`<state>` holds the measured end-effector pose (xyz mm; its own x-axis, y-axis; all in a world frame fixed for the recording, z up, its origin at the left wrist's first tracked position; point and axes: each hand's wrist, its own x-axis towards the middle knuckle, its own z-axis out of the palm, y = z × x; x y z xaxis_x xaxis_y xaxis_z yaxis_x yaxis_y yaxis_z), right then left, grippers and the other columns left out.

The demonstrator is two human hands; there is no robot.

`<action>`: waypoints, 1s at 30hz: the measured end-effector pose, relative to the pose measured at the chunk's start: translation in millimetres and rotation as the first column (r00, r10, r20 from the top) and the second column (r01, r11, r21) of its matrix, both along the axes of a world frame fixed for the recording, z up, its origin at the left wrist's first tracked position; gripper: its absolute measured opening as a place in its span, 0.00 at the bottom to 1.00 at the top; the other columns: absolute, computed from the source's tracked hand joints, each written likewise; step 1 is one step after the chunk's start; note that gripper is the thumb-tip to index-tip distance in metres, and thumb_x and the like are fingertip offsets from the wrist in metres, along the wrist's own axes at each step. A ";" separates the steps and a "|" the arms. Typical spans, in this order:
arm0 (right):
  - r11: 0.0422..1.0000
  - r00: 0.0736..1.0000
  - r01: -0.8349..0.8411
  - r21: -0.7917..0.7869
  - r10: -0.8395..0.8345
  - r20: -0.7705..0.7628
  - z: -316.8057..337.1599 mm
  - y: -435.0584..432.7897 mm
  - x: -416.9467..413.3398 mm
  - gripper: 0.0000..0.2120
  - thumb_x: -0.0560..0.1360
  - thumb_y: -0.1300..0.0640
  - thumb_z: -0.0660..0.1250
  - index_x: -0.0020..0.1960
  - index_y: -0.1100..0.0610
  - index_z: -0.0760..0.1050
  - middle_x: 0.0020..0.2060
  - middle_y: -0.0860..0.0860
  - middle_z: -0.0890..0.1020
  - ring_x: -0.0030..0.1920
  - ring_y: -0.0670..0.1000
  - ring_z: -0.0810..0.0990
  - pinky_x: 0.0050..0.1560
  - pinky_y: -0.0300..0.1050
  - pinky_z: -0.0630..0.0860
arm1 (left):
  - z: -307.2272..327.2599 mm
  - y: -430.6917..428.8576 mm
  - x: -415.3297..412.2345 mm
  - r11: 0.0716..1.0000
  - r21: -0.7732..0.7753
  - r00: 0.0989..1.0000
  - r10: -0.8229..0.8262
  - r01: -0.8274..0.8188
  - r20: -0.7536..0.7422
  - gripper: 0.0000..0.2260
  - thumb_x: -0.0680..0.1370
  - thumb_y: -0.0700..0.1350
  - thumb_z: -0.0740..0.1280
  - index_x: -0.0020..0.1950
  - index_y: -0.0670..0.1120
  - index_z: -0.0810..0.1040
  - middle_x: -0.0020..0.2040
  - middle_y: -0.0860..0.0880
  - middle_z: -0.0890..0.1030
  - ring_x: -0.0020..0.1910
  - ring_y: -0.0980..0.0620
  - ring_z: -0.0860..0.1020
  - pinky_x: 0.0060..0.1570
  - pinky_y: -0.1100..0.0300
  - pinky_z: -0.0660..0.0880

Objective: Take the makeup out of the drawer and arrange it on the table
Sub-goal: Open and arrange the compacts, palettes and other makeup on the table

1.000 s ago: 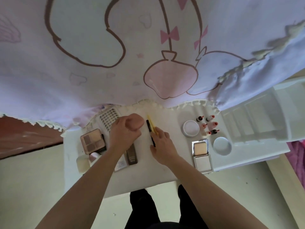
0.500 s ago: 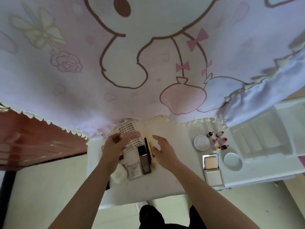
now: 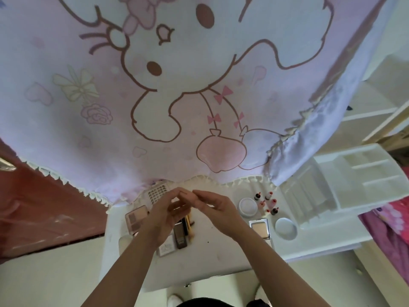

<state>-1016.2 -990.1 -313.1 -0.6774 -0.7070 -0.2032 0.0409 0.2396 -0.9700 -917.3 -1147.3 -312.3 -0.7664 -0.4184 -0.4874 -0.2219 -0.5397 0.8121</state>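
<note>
Makeup lies on the small white table. An eyeshadow palette and a sheet of nail tips sit at the left. A brown foundation bottle, a yellow pencil and a small white box lie under my hands. My left hand and my right hand hover above the table with their fingertips meeting. I see nothing held in either hand. The empty white drawer organiser stands at the right.
A round white compact, several small red-capped bottles, an open powder compact and a round white lid sit right of my hands. A pink cartoon blanket hangs behind the table. A white tube lies at the table's left edge.
My left hand no longer holds the pink sponge and my right hand has left the pencils. Both hands have risen and come together. The view has tilted upward.
</note>
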 end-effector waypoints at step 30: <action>1.000 0.956 -0.015 0.005 0.016 -0.292 14.2 23.9 13.7 0.15 0.82 0.42 0.60 0.56 0.18 0.69 0.50 0.44 0.86 0.50 0.43 0.83 0.53 0.43 0.80 | 23.7 36.2 -17.8 0.991 -0.050 0.993 -0.120 0.121 0.022 0.14 0.58 0.48 0.75 0.43 0.50 0.87 0.71 0.41 0.72 0.61 0.42 0.78 0.60 0.48 0.77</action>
